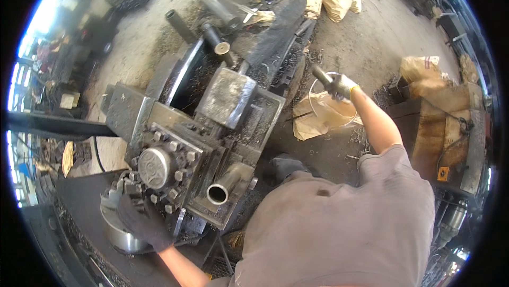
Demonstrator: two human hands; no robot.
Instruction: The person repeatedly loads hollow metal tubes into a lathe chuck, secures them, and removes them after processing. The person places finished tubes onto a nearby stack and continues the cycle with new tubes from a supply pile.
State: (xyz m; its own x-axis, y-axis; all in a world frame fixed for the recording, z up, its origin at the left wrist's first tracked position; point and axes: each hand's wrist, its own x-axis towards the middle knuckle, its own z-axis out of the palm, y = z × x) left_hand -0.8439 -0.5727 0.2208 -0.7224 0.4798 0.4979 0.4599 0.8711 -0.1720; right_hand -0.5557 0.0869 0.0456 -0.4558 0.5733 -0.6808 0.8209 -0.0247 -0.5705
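My right hand (343, 86), in a pale work glove, reaches out to the right, closed round a short dark metal cylinder (322, 76); whether it is a bar or a tube I cannot tell. Lower left, my left hand (142, 222) wears a dark glove and lies against the steel chuck (123, 238) of a lathe. Its fingers blend into the dark jaws, so their grip is unclear. Beside it stands the square tool post (155, 168), with a round cap and several bolts. A hollow steel tube (227, 185) rests on the carriage.
A steel block (227, 96) sits on the lathe, with several cylinders, including a dark one (216, 40), beyond it. Under my right hand lie a paper sack (313, 124) and a hoop of wire (310, 101). A brown-topped cabinet (442, 133) stands at right. Metal shavings litter the floor.
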